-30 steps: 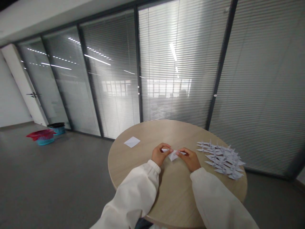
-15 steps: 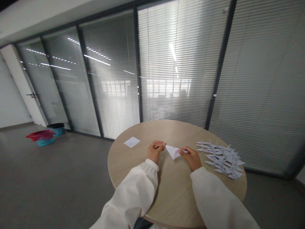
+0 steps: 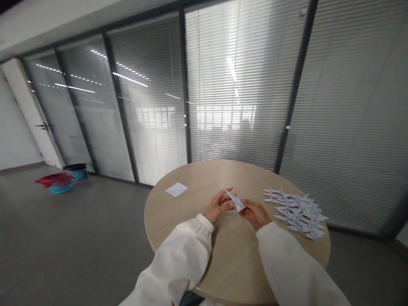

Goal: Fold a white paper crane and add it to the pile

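A folded piece of white paper (image 3: 237, 202) is raised over the round table, turned on edge with a pointed tip toward the upper left. My right hand (image 3: 255, 212) pinches it by its right side between thumb and fingers. To the left of the paper, my left hand (image 3: 219, 205) has thumb and fingers apart around the pointed side; whether the thumb touches the paper is hard to tell. Farther left, a flat white paper square (image 3: 177, 189) lies on the table. A cluster of several folded paper cranes (image 3: 299, 212) sits at the right.
The round wooden table (image 3: 178, 229) has its edge close to my sleeves. Beyond it stands a glass partition with blinds (image 3: 236, 140). On the floor at the left are a bin with a red liner (image 3: 56, 182) and a bin with a black liner (image 3: 76, 171).
The folded paper has turned from lying broadside to standing on edge. My left hand has let go of its left corner and moved right, its fingers spreading apart. My right hand keeps its grip.
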The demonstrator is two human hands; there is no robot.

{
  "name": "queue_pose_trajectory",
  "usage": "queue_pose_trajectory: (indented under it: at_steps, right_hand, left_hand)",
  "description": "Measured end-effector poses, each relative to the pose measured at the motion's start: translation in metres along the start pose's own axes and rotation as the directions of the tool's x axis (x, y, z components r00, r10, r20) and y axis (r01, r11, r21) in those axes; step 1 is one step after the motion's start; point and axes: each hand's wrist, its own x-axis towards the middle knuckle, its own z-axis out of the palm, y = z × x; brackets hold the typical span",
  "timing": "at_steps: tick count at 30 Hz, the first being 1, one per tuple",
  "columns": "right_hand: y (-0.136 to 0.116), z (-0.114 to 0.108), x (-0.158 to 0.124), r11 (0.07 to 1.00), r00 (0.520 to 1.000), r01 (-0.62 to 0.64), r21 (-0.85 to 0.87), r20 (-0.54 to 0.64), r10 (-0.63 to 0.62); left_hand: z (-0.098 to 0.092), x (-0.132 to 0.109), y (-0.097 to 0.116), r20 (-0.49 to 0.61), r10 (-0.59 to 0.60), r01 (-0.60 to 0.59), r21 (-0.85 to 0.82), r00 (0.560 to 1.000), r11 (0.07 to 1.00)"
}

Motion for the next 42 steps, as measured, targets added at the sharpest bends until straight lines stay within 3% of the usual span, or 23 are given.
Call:
queue_pose_trajectory:
  at_steps: [7,14,20,25,42]
  right_hand:
    - [-0.003,0.009,-0.005,0.994,0.994,-0.068,-0.088,0.084,0.075]
    - [0.001,0.003,-0.001,0.983,0.999,-0.030,-0.180,0.025,0.035]
    - [-0.002,0.006,-0.003,0.982,0.996,-0.010,-0.187,0.089,0.027]
    - [-0.004,0.007,-0.005,0.935,0.996,0.049,-0.352,0.081,-0.021]
    - [-0.005,0.001,-0.004,0.920,0.999,0.047,-0.390,0.031,-0.038]
  left_hand:
    - [0.003,-0.003,0.008,-0.035,0.001,0.001,0.035,0.999,0.999]
    - [0.004,-0.001,0.008,-0.125,-0.061,0.066,0.034,0.990,0.997]
    - [-0.001,0.005,0.000,-0.260,-0.079,0.078,-0.014,0.962,0.997]
    - [-0.005,0.007,-0.003,-0.323,-0.058,0.050,-0.032,0.945,0.998]
    - [-0.006,0.006,-0.006,-0.283,-0.045,0.003,-0.149,0.958,0.989]
